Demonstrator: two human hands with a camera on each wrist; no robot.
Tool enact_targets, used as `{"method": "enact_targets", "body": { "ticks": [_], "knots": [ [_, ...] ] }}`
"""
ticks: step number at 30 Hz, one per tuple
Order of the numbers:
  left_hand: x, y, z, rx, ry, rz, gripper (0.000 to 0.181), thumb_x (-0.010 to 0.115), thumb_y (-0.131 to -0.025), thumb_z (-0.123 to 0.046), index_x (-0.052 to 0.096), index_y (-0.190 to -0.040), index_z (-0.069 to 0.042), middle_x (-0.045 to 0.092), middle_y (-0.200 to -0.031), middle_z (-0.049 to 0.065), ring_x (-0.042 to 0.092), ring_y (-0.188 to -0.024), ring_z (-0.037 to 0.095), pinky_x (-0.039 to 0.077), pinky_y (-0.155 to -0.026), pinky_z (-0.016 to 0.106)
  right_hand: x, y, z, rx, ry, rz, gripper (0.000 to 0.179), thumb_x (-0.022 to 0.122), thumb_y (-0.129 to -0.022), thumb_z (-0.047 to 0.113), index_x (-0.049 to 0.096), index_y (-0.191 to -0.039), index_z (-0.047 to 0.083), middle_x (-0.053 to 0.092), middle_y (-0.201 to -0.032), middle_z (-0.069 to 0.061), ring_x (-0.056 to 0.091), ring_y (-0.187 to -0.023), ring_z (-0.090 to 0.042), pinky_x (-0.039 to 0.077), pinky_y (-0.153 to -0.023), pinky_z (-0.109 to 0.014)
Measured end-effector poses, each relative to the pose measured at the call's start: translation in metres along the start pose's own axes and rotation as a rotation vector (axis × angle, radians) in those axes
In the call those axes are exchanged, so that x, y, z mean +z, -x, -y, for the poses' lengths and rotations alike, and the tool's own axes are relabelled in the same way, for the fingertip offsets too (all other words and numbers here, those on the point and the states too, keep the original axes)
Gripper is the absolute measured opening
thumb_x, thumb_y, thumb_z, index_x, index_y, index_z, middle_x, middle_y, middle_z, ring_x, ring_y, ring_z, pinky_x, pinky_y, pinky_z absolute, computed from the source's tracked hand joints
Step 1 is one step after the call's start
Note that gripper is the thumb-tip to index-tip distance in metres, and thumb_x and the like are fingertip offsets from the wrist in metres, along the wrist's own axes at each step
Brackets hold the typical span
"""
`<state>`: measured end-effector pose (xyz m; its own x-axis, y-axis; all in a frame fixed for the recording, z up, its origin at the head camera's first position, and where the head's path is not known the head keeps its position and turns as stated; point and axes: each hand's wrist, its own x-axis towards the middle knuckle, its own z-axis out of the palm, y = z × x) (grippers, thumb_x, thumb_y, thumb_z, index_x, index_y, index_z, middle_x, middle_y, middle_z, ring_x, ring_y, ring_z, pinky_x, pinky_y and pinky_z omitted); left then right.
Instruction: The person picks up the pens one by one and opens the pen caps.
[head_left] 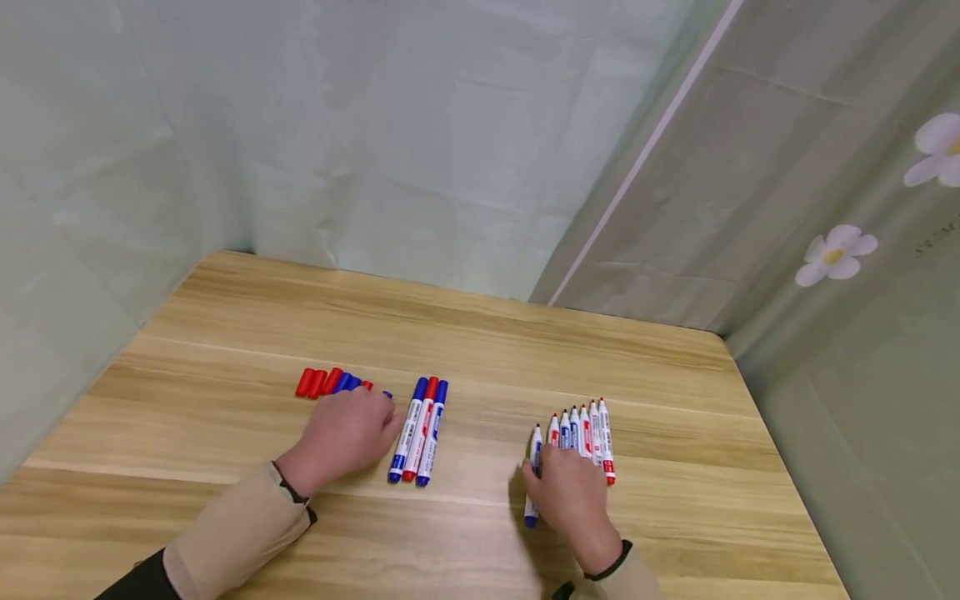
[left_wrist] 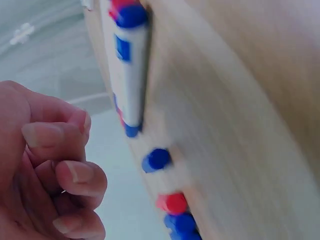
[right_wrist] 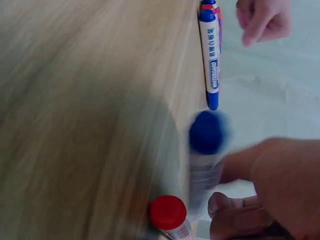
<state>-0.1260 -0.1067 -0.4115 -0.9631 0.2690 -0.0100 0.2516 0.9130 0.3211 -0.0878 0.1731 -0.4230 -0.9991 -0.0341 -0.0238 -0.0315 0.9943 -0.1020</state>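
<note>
My right hand (head_left: 576, 493) pinches an uncapped blue whiteboard marker (head_left: 531, 512) between thumb and fingers, its dark tip pointing to the far side. In the right wrist view, that marker's blue end (right_wrist: 206, 133) is blurred. Right beside it, several uncapped red and blue markers (head_left: 606, 442) lie in a row, partly hidden by the hand. My left hand (head_left: 347, 432) is near the loose caps, its fingers loosely curled with nothing between them in the left wrist view. Red caps (head_left: 317, 383) and blue caps (head_left: 347, 382) lie just beyond it, some covered by the hand.
Three capped markers (head_left: 418, 429), two blue and one red, lie side by side to the right of my left hand. The wooden table (head_left: 480, 333) ends at a pale curtain (head_left: 420, 150) behind, with a flowered curtain (head_left: 840, 350) at right.
</note>
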Motion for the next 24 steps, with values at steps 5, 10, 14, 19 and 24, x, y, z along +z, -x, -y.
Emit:
{"method": "enact_targets", "body": {
  "ticks": [5, 10, 14, 19, 24],
  "knots": [
    [-0.005, 0.011, -0.011, 0.013, 0.067, 0.005, 0.046, 0.066, -0.090, -0.036, 0.045, -0.053, -0.019, 0.038, -0.047, -0.004, 0.037, -0.045, 0.012, 0.022, -0.046, 0.024, 0.002, 0.000, -0.002, -0.037, 0.023, -0.038, 0.030, 0.066, -0.087, 0.024, 0.054, -0.061, 0.014, 0.049, -0.051, -0.001, 0.043, -0.044, -0.018, 0.028, -0.040, -0.033],
    [-0.010, 0.015, -0.015, 0.017, 0.078, -0.007, 0.046, 0.066, -0.090, -0.037, 0.044, -0.054, -0.019, 0.037, -0.047, -0.004, 0.037, -0.044, 0.012, 0.020, -0.046, 0.024, 0.002, 0.000, -0.004, -0.044, 0.020, -0.042, 0.026, 0.067, -0.086, 0.025, 0.056, -0.066, 0.013, 0.050, -0.053, -0.003, 0.044, -0.044, -0.019, 0.028, -0.040, -0.034],
    [-0.011, 0.017, -0.016, 0.024, 0.087, -0.006, 0.045, 0.066, -0.090, -0.036, 0.045, -0.054, -0.019, 0.036, -0.046, -0.005, 0.036, -0.043, 0.011, 0.019, -0.046, 0.023, 0.002, -0.002, -0.005, -0.034, -0.001, -0.047, 0.028, 0.067, -0.087, 0.024, 0.053, -0.065, 0.014, 0.049, -0.053, -0.002, 0.043, -0.044, -0.018, 0.028, -0.040, -0.033],
    [-0.010, 0.019, -0.016, 0.024, 0.099, 0.007, 0.045, 0.066, -0.090, -0.037, 0.045, -0.054, -0.020, 0.036, -0.046, -0.006, 0.036, -0.042, 0.011, 0.019, -0.045, 0.022, 0.003, -0.004, -0.007, -0.022, -0.015, -0.034, 0.027, 0.066, -0.088, 0.025, 0.055, -0.066, 0.013, 0.047, -0.053, -0.001, 0.042, -0.045, -0.017, 0.028, -0.040, -0.032],
    [-0.010, 0.020, -0.017, 0.015, 0.101, 0.015, 0.045, 0.066, -0.090, -0.039, 0.046, -0.054, -0.020, 0.035, -0.046, -0.006, 0.035, -0.041, 0.011, 0.019, -0.045, 0.022, 0.002, -0.005, -0.008, -0.019, -0.018, -0.031, 0.029, 0.067, -0.088, 0.029, 0.056, -0.066, 0.014, 0.048, -0.052, 0.000, 0.044, -0.046, -0.018, 0.029, -0.041, -0.032]
  ]
}}
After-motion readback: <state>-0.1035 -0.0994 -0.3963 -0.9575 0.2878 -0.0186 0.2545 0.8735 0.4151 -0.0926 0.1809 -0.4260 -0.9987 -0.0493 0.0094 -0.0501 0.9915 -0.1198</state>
